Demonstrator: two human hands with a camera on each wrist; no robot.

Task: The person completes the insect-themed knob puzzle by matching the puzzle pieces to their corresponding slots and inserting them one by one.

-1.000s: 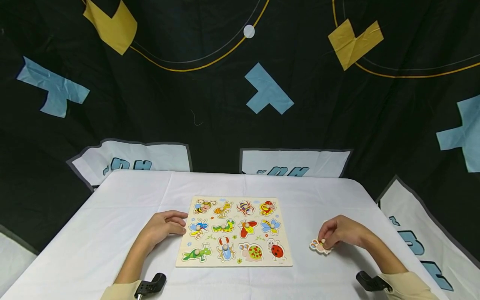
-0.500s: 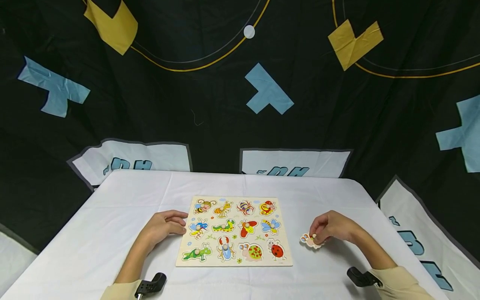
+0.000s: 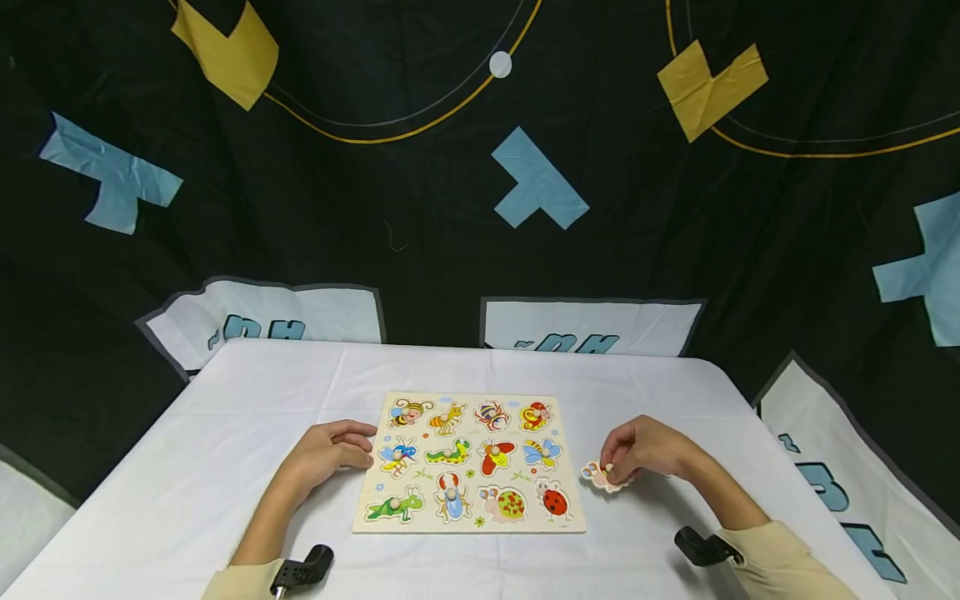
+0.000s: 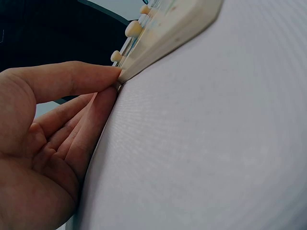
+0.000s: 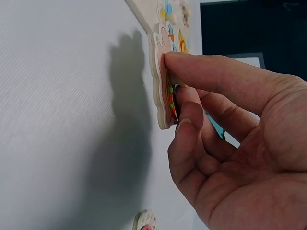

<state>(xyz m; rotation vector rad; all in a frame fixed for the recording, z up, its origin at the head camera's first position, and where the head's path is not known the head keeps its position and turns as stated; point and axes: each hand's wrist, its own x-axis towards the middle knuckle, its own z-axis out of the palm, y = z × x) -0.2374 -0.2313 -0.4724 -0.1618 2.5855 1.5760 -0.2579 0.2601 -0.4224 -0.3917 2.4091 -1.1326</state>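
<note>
A wooden peg puzzle board with insect pictures lies flat on the white table. My left hand rests at its left edge; in the left wrist view the thumb and a finger touch the board's edge with fingers fairly straight. My right hand pinches a snail puzzle piece by its knob, just right of the board. In the right wrist view the snail piece is tilted on edge, pink with a green and red shell, its shadow on the cloth. The matching snail picture shows in the board's bottom row.
Knobbed pieces such as the caterpillar and stag beetle sit in the board. A loose piece with some red lies on the cloth, low in the right wrist view. A black curtain hangs behind the table.
My right hand has moved left with the snail piece, from well right of the board to close by its right edge. The left hand and board have stayed in place.
</note>
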